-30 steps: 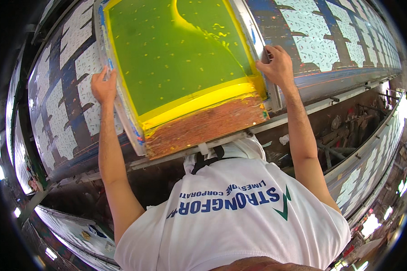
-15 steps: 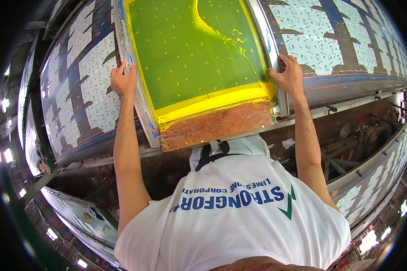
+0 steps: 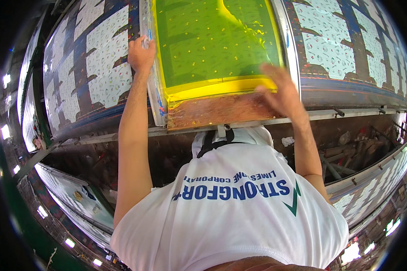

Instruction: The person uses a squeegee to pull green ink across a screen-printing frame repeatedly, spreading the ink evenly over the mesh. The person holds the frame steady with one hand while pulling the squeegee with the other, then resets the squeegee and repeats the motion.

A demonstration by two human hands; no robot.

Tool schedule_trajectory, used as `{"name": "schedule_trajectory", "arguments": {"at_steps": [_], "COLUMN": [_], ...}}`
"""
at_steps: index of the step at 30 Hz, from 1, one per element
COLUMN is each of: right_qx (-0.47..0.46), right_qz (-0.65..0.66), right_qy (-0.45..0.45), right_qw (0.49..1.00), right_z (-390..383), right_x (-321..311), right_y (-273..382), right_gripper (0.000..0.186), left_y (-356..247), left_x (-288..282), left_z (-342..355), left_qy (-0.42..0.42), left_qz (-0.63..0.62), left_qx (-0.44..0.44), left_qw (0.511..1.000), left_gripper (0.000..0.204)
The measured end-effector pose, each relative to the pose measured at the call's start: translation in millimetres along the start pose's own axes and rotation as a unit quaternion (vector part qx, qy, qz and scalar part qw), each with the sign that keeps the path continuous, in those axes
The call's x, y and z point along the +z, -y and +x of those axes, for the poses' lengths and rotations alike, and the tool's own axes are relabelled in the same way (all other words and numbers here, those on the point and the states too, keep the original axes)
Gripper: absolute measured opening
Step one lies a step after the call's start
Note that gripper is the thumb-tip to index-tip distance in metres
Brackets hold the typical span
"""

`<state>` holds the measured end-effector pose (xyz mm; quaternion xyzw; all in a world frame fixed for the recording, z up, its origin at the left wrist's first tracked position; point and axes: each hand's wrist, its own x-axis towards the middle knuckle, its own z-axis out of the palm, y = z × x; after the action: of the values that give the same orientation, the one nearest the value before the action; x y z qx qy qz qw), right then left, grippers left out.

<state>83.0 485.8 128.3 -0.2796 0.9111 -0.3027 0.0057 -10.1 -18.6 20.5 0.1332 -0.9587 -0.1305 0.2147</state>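
Observation:
A screen-printing frame with a green mesh [image 3: 203, 49] lies in front of me on the long table, its pale side rails [image 3: 156, 86] running away from me. Yellow ink streaks the mesh's right part and lines its near edge. A reddish-brown wooden board [image 3: 217, 112] spans the near end. My left hand [image 3: 141, 56] is closed on the left rail, fingers curled over it. Blurred by motion, my right hand [image 3: 282, 92] hovers over the near right corner, thumb and fingers apart, holding nothing I can see. It hides part of the right rail.
Printed white sheets [image 3: 106, 58] lie in rows on the table to the left, and more sheets [image 3: 328, 45] to the right. A metal rail with short pegs [image 3: 339, 113] runs along the near edge. Wood scraps [image 3: 348, 151] lie below on the right. Another sheet-covered table stands behind me.
My right hand has let go of the right rail and moved inward over the frame's near right corner. My left hand still grips the left rail. The whole view has shifted slightly.

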Motion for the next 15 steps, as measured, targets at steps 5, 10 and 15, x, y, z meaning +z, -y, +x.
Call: {"name": "schedule_trajectory", "arguments": {"at_steps": [5,10,15], "right_qx": [-0.212,-0.159,-0.045], "right_qz": [-0.04,-0.097,-0.147], "right_qy": [0.188,0.194,0.158], "right_qw": [0.958,0.963,0.975], "right_z": [-3,6,11], "right_x": [25,45,105], "right_y": [70,70,80], "right_gripper": [0.068,0.065,0.054], "left_y": [-11,-9,19], "left_x": [4,29,56], "left_z": [-8,-15,-22], "left_qy": [0.009,0.012,0.0], "left_qz": [-0.014,-0.038,-0.05], "left_qx": [-0.014,-0.008,0.0], "left_qw": [1.0,0.999,0.999], "left_gripper": [0.043,0.045,0.044]}}
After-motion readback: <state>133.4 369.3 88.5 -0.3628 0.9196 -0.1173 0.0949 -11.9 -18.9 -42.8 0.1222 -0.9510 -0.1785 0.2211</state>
